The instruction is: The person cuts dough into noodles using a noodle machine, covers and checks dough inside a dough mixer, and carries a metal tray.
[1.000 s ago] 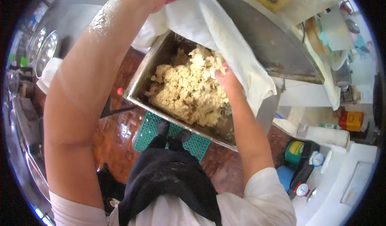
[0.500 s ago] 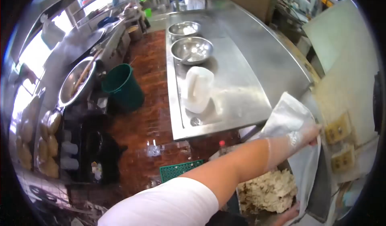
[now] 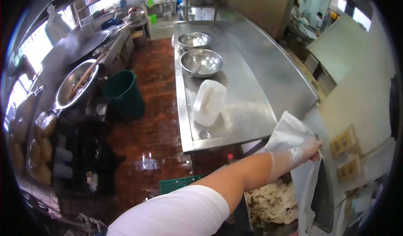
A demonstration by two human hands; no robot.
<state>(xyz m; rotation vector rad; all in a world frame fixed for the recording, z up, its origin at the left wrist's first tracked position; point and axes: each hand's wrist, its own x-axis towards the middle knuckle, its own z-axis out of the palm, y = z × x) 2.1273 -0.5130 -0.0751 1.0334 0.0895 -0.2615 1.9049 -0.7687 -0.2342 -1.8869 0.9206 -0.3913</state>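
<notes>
My left hand [image 3: 312, 150] reaches across from the left, closed on the upper edge of a white sheet that looks like cloth or a sack [image 3: 287, 131]. Thin clear plastic covers the wrist and forearm. From the hand the sheet hangs down along the right side of a container holding a pale, lumpy, dough-like mass [image 3: 273, 202]. The forearm passes above this mass and hides part of it. My right hand is out of view.
A steel table [image 3: 252, 84] ahead carries two metal bowls [image 3: 201, 63] and a white plastic jug [image 3: 210, 102] lying down. A green bin [image 3: 124, 95] stands on the wet red floor [image 3: 157, 110]. Left is a large pan [image 3: 77, 84]; wall switches [image 3: 343, 141] are right.
The view has shifted slightly, and the left hand keeps its hold on the white sheet. My right hand, partly seen beside the pale mass before, has left the view.
</notes>
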